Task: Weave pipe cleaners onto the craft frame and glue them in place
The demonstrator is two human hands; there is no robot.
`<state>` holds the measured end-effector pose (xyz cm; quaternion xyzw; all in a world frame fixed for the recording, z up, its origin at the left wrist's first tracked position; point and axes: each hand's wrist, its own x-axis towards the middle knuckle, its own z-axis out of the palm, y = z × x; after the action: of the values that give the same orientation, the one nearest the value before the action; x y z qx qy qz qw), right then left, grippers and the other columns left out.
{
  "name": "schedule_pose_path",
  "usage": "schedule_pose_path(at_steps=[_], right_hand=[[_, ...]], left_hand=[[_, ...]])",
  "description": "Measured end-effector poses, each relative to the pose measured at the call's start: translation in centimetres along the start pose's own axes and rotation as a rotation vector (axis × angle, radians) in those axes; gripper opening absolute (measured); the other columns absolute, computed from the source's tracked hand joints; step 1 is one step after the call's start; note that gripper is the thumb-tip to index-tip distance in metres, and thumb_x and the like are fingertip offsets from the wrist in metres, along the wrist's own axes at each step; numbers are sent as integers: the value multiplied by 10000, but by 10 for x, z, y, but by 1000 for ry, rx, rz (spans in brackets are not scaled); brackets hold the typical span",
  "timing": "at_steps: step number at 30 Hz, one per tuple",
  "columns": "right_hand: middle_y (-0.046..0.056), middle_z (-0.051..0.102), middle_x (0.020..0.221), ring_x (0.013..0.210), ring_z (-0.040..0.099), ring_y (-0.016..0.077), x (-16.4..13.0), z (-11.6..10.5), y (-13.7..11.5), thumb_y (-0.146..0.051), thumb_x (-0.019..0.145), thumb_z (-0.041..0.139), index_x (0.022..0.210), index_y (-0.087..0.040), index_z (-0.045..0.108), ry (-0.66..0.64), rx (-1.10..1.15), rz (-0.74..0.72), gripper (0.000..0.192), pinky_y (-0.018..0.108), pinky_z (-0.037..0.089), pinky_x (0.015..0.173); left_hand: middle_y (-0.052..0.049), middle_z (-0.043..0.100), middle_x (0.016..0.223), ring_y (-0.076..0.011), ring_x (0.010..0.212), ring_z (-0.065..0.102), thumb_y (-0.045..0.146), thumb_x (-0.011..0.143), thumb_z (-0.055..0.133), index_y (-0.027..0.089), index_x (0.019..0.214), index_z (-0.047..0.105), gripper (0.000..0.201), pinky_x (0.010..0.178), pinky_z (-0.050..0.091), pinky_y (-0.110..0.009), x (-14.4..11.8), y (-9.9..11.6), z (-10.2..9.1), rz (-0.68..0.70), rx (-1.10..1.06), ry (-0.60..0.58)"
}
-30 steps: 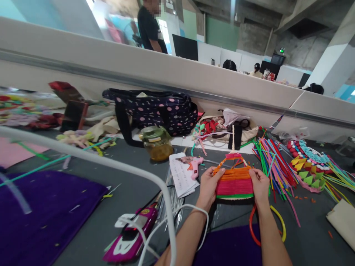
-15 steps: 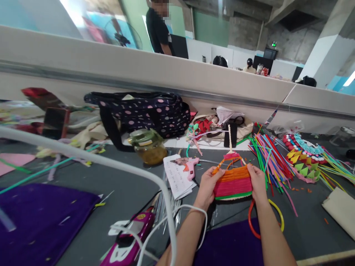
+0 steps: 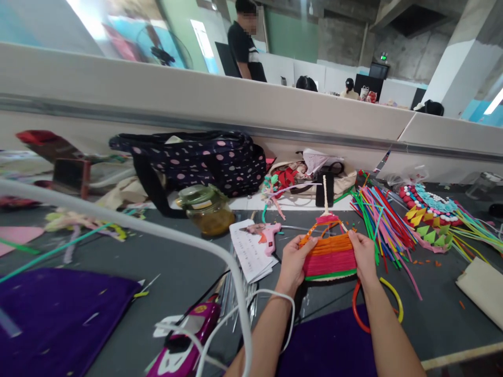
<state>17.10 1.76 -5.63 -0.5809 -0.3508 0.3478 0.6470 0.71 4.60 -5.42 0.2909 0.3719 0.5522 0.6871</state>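
Observation:
Between my hands is a striped piece made of pipe cleaners (image 3: 329, 262), with orange, pink and green bands and a pale lower edge. A narrower pink top and a cream upright stem rise from it. My left hand (image 3: 294, 262) pinches its left edge, thumb on the orange band. My right hand (image 3: 362, 256) grips the right edge near the upper corner. Both sets of fingertips are partly hidden behind the piece. It is held tilted above the grey table. Just left of it, a pink glue gun (image 3: 269, 238) lies on a written paper sheet (image 3: 251, 256).
Loose pipe cleaners (image 3: 387, 222) lie to the right, near a beaded ornament (image 3: 430, 207). A lidded glass jar (image 3: 208, 212) and a dark patterned bag (image 3: 196, 162) stand behind. A thick white tube (image 3: 165, 233) crosses the left foreground. Red and yellow rings (image 3: 357, 309) lie by my right forearm.
My hands keep the same hold on the striped piece. The camera view has shifted slightly, and the standing person in the background appears farther right.

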Motion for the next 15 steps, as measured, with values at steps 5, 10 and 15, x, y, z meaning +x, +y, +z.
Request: schedule_pose_path(at_steps=[5, 10, 15], right_hand=[[3, 652, 646, 600, 556, 156, 0, 1, 0, -495, 684, 660, 738, -164, 675, -47, 97, 46, 336, 261, 426, 586], [1, 636, 619, 576, 544, 147, 1, 1, 4, -487, 668, 673, 703, -156, 659, -21, 88, 35, 333, 254, 419, 565], [15, 663, 663, 614, 577, 165, 2, 2, 6, -486, 667, 668, 732, -161, 665, -28, 180, 89, 332, 274, 449, 601]], left_hand=[[-31, 702, 687, -155, 594, 636, 249, 512, 826, 146, 709, 616, 306, 603, 486, -267, -1, 2, 1, 15, 18, 9], [-36, 706, 690, -156, 585, 634, 261, 522, 826, 141, 731, 634, 308, 593, 482, -266, -1, 1, 0, 9, 41, -4], [-66, 725, 757, -184, 638, 659, 338, 595, 789, 138, 797, 660, 312, 631, 493, -293, 1, 4, -3, -12, 11, -48]])
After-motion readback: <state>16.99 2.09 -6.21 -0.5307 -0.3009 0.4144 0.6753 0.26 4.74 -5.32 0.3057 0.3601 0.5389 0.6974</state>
